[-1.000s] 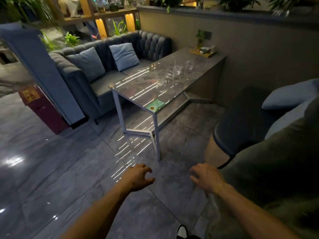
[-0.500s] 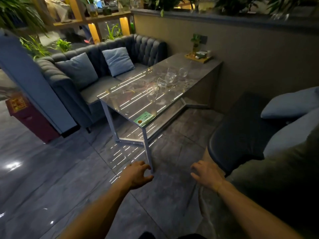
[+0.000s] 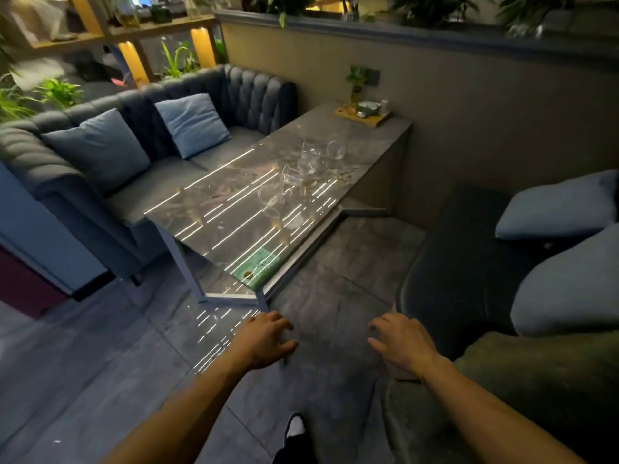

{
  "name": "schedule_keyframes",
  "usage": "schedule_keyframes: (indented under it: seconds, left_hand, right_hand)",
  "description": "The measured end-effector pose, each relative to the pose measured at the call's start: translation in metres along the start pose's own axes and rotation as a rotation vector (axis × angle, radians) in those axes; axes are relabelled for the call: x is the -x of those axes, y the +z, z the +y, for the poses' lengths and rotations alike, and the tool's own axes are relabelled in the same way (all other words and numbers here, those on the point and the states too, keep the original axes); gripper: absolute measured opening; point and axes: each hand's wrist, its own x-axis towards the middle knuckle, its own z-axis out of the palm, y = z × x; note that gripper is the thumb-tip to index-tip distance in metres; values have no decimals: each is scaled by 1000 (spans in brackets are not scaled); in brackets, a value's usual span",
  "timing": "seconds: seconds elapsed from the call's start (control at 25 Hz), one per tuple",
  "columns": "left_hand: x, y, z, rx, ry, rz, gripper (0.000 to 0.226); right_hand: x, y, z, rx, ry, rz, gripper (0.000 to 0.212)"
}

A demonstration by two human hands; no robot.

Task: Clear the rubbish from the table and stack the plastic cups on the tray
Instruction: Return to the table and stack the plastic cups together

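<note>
A grey glossy table point(image 3: 234, 226) stands ahead of me, between two sofas. Several clear plastic cups point(image 3: 310, 159) sit and lie near its far middle, one point(image 3: 336, 149) further right, another point(image 3: 269, 197) closer to me. Small scraps of rubbish are scattered around them, too dim to make out. A wooden tray point(image 3: 363, 116) with small items rests at the table's far end by the wall. A green card point(image 3: 256, 267) lies at the near corner. My left hand point(image 3: 266, 339) and right hand point(image 3: 400, 346) hang empty over the floor, short of the table, fingers loosely spread.
A dark tufted sofa point(image 3: 140, 155) with blue cushions runs along the table's left side. A dark seat point(image 3: 469, 262) with pale cushions stands on the right. Grey floor tiles lie between me and the table. A low wall with plants runs behind.
I have walked closer to the table, which now looms larger in view. Both hands stay empty and held out low in front.
</note>
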Motion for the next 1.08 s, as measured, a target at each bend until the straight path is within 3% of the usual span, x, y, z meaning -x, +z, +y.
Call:
schedule_keyframes:
  seconds: [0.52,1.08]
  left_hand:
    - [-154,-64,-82,75,-7,-64,48]
    - [-320,-91,-67,105,-189,-50,53]
  right_hand:
    - [-165,-42,1,-67,89,-44,40]
    - [-349,-72,116,17,-98,-88,38]
